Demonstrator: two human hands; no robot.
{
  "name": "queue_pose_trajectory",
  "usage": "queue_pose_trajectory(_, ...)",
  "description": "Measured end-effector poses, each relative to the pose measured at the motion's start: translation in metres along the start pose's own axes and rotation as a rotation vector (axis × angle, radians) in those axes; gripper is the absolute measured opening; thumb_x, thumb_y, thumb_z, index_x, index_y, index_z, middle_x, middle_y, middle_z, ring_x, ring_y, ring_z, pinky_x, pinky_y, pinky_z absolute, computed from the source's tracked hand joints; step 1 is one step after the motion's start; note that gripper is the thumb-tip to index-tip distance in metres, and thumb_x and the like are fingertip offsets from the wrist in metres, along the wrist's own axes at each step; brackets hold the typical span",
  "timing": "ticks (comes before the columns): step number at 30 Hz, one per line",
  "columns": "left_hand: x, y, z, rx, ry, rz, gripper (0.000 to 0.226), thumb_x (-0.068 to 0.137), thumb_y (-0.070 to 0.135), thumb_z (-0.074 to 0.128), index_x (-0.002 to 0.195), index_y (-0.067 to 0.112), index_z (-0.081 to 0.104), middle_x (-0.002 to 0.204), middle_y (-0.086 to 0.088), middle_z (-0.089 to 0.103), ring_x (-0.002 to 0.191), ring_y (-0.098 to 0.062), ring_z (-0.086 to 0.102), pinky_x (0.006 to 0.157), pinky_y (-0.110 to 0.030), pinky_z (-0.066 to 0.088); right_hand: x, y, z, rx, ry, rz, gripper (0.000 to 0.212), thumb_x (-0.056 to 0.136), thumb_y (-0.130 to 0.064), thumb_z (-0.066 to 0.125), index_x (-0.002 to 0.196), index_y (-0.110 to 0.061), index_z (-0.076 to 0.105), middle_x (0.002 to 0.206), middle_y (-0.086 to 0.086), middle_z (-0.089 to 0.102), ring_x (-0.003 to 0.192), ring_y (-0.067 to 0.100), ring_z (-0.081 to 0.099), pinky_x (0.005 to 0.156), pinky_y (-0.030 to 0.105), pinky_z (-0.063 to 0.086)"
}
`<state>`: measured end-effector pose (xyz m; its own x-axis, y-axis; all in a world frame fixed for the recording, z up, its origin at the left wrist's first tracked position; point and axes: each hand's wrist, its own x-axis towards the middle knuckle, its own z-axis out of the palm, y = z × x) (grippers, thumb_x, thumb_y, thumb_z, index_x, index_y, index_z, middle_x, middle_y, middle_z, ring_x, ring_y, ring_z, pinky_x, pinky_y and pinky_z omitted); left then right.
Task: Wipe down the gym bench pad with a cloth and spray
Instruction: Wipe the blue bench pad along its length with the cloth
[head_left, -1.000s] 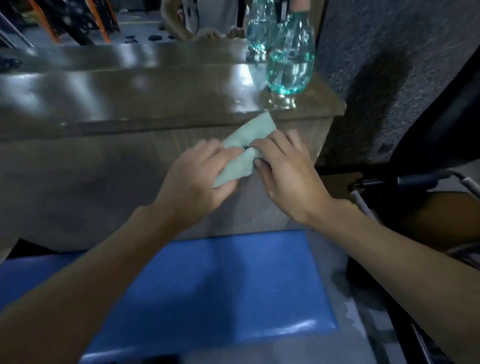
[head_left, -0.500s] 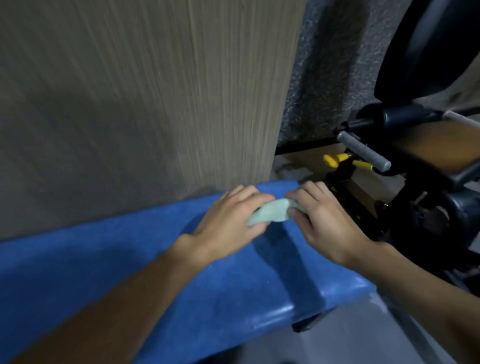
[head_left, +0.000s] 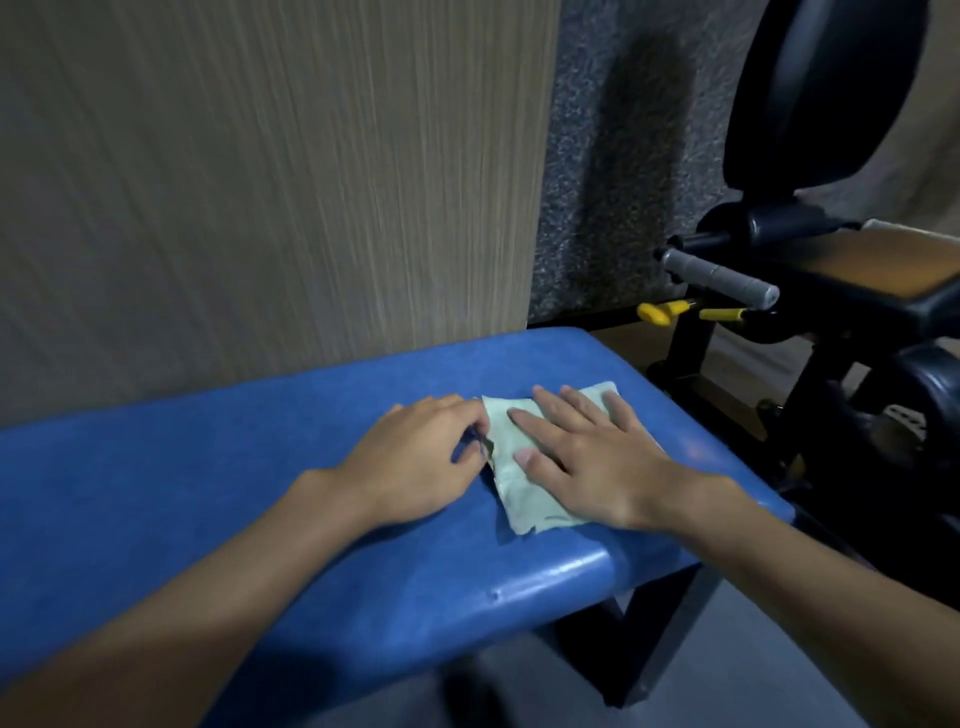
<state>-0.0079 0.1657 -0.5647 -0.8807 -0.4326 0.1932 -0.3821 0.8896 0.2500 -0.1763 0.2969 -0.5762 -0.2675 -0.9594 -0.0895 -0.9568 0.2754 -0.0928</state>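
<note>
A wood-grain panel (head_left: 260, 182) rises behind the long blue padded desk (head_left: 208, 493), and a black exercise machine (head_left: 831, 130) with a grey handle grip (head_left: 719, 278) and yellow pins (head_left: 660, 312) stands just past the desk's right end. The right hand (head_left: 597, 457) lies flat with its fingers spread wide, pressing a pale green cloth (head_left: 519, 499) onto the pad near that right end. The left hand (head_left: 415, 462) rests just beside it on the pad, fingers curled, and its tips pinch the cloth's left edge.
</note>
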Motion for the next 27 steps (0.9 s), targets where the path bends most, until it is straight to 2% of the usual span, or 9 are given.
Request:
queue_pose_trajectory(4,0.006,0.011,0.001,0.07,-0.071,-0.028,0.023,0.094,0.035,0.05,0.116,0.027,0.052,0.115,0.008,0.054,0.112,-0.018,0.051,0.097,-0.04,0.04,-0.018,0.022,-0.001,-0.011,0.0,0.124,0.057,0.101,-0.058,0.012,0.155,-0.045,0.003,0.164,-0.011,-0.015,0.15,0.015,-0.017,0.119,0.051,-0.01)
queue_pose_trajectory(8,0.014,0.034,0.001,0.23,-0.189,-0.062,0.05,0.093,0.061,0.043,0.135,0.034,0.046,0.128,0.002,0.053,0.12,-0.025,0.049,0.101,-0.04,0.037,-0.038,0.032,0.001,-0.107,0.122,0.207,0.07,0.089,-0.065,-0.005,0.154,-0.045,0.009,0.157,-0.003,0.01,0.143,0.02,0.007,0.114,0.047,0.01)
queue_pose_trajectory(10,0.018,0.044,-0.003,0.279,-0.235,-0.073,0.058,0.091,0.07,0.04,0.14,0.039,0.043,0.128,-0.001,0.054,0.12,-0.027,0.051,0.101,-0.042,0.036,-0.046,0.034,0.003,-0.065,0.141,0.202,0.063,0.095,-0.061,0.003,0.155,-0.044,0.012,0.156,-0.006,0.014,0.143,0.018,0.01,0.115,0.043,0.01)
queue_pose_trajectory(12,0.02,0.049,-0.007,0.289,-0.261,-0.09,0.06,0.089,0.074,0.039,0.138,0.042,0.045,0.126,-0.001,0.055,0.12,-0.024,0.052,0.102,-0.044,0.035,-0.054,0.038,0.005,-0.026,0.15,0.192,0.054,0.102,-0.052,0.013,0.155,-0.042,0.013,0.16,-0.008,0.011,0.146,0.016,0.006,0.119,0.04,0.005)
queue_pose_trajectory(14,0.019,0.053,-0.007,0.315,-0.291,-0.107,0.062,0.086,0.078,0.039,0.136,0.044,0.049,0.124,0.001,0.055,0.119,-0.024,0.053,0.102,-0.047,0.033,-0.062,0.044,0.008,0.005,0.13,0.19,0.054,0.103,-0.049,0.014,0.156,-0.04,0.011,0.163,-0.008,0.004,0.149,0.016,-0.002,0.121,0.04,-0.002)
queue_pose_trajectory(18,0.02,0.049,-0.002,0.277,-0.284,-0.15,0.065,0.079,0.083,0.044,0.133,0.047,0.048,0.125,0.003,0.048,0.118,-0.025,0.049,0.099,-0.046,0.031,-0.064,0.049,0.009,0.093,0.058,0.213,0.063,0.098,-0.06,0.012,0.157,-0.039,0.007,0.166,-0.006,-0.008,0.15,0.015,-0.016,0.121,0.044,-0.01)
queue_pose_trajectory(20,0.025,0.043,0.0,0.224,-0.279,-0.169,0.073,0.075,0.086,0.046,0.137,0.049,0.04,0.136,0.005,0.042,0.127,-0.023,0.044,0.101,-0.047,0.03,-0.057,0.05,0.007,0.096,0.048,0.231,0.071,0.091,-0.071,0.01,0.156,-0.041,0.005,0.165,-0.006,-0.01,0.151,0.017,-0.016,0.121,0.048,-0.009)
queue_pose_trajectory(23,0.038,0.032,0.0,0.185,-0.31,-0.197,0.092,0.071,0.09,0.047,0.149,0.046,0.025,0.157,0.008,0.028,0.143,-0.02,0.031,0.111,-0.052,0.027,-0.04,0.059,0.005,0.088,0.033,0.241,0.069,0.09,-0.073,0.013,0.154,-0.048,0.001,0.165,-0.006,-0.011,0.151,0.018,-0.013,0.121,0.05,-0.005)
queue_pose_trajectory(27,0.052,0.02,0.002,0.186,-0.397,-0.223,0.105,0.061,0.098,0.043,0.151,0.047,0.022,0.159,0.01,0.024,0.146,-0.019,0.027,0.114,-0.055,0.024,-0.002,0.077,-0.003,0.123,0.016,0.253,0.064,0.094,-0.069,0.019,0.152,-0.052,0.0,0.165,-0.005,-0.011,0.152,0.02,-0.01,0.121,0.046,0.002)
